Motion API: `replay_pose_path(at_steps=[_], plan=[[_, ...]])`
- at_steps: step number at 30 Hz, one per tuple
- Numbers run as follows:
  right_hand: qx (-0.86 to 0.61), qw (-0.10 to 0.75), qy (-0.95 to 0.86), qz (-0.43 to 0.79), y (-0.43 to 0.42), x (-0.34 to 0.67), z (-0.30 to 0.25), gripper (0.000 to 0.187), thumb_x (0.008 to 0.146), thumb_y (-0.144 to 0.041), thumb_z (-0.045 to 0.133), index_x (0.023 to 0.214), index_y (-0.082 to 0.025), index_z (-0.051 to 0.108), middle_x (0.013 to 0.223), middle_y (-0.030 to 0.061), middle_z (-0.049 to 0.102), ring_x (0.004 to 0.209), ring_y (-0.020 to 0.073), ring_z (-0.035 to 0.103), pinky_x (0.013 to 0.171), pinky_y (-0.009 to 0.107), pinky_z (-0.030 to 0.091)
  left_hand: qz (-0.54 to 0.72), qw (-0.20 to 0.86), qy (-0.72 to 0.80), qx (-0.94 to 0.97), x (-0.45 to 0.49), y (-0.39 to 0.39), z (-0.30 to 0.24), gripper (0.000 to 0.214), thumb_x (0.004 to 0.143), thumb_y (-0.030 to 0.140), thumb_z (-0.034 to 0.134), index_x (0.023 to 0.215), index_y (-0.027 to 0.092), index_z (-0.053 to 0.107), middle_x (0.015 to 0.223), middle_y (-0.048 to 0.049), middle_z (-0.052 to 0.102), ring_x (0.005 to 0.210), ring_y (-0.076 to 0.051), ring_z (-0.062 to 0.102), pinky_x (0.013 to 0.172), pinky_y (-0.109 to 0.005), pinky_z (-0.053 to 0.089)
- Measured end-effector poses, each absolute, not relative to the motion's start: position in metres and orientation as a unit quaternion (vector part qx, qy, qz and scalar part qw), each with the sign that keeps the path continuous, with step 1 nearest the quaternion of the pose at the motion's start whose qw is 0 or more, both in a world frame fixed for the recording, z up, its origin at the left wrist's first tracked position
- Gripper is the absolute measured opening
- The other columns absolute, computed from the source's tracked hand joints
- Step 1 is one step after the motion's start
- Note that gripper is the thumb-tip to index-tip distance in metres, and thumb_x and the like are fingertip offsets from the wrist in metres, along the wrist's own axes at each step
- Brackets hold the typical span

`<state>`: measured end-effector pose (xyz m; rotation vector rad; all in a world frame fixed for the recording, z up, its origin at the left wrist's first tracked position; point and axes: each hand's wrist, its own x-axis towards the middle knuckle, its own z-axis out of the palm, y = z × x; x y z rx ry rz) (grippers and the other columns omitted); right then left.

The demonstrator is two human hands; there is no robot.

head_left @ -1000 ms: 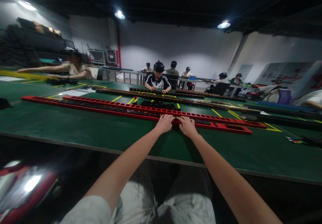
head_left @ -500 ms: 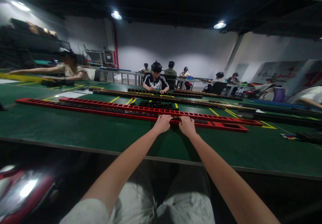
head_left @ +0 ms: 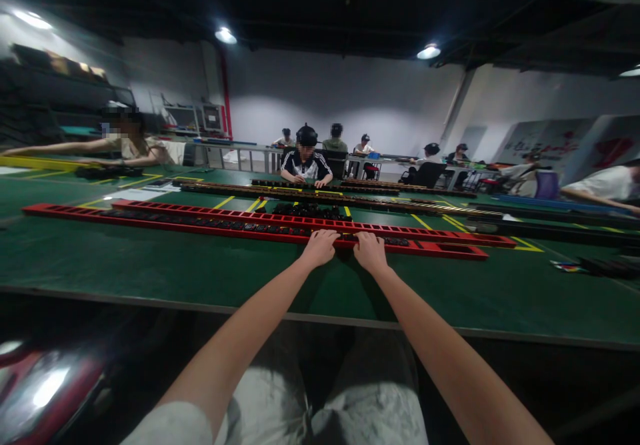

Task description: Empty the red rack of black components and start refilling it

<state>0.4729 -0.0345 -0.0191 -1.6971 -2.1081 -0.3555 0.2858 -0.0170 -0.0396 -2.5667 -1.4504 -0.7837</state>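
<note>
A long red slotted rail lies across the green table in front of me, with a row of small black pieces set in many of its slots. My left hand rests over this rail, its fingers bent and close together. Just to the right, my right hand is also on the rail, fingers curled down toward the same spot. Between the fingertips there is a small gap; whatever they pinch is too small and dark to make out. Behind lies a second red slotted rail, its visible slots mostly bare.
A heap of black pieces sits behind the rails. Farther back run long brown-black strips. A co-worker sits opposite, another person reaches in at left. Pens lie at right. The table edge is before me.
The view has shifted slightly, so the scene sits a little farther left. Both hands stay at the same part of the near red rail, with barely any finger movement.
</note>
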Motion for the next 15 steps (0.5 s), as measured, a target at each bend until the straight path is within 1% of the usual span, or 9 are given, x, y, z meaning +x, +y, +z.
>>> replay_pose_path(at_steps=[4,8,11,15], plan=[[-0.612,0.205,-0.753,-0.129,-0.0321,0.4734,-0.0209,0.037,0.090,-0.018,0.044,0.122,-0.016,0.060,0.128,0.0147,0.063,0.120,0.0292,0.052,0.102,0.048,0.035,-0.257,0.048,-0.473,-0.841,0.2859,-0.0156,-0.0404,0.052,0.087,0.015,0.047,0.137,0.024,0.054,0.145,-0.0031,0.054,0.132,-0.022,0.046,0.114,-0.043,0.033],[-0.607,0.205,-0.757,-0.128,-0.0304,0.4744,-0.0237,0.038,0.091,-0.019,0.042,0.125,-0.015,0.059,0.131,0.0150,0.061,0.121,0.0293,0.051,0.103,0.049,0.034,-0.257,0.047,-0.472,-0.842,0.2848,-0.0138,-0.0423,0.051,0.087,0.015,0.047,0.138,0.023,0.054,0.146,-0.0036,0.053,0.132,-0.023,0.045,0.115,-0.044,0.032],[-0.607,0.205,-0.757,-0.128,-0.0307,0.4744,-0.0239,0.039,0.091,-0.019,0.041,0.126,-0.015,0.058,0.132,0.0151,0.061,0.121,0.0289,0.050,0.103,0.048,0.034,-0.259,0.045,-0.470,-0.842,0.2843,-0.0141,-0.0422,0.051,0.087,0.015,0.047,0.137,0.022,0.054,0.146,-0.0034,0.053,0.132,-0.023,0.045,0.115,-0.043,0.032],[-0.614,0.196,-0.753,-0.131,-0.0320,0.4736,-0.0213,0.037,0.090,-0.018,0.043,0.123,-0.016,0.059,0.132,0.0148,0.061,0.121,0.0282,0.050,0.103,0.047,0.033,-0.262,0.045,-0.469,-0.842,0.2851,-0.0156,-0.0404,0.050,0.087,0.015,0.047,0.136,0.023,0.055,0.144,-0.0038,0.054,0.132,-0.023,0.046,0.114,-0.043,0.033]])
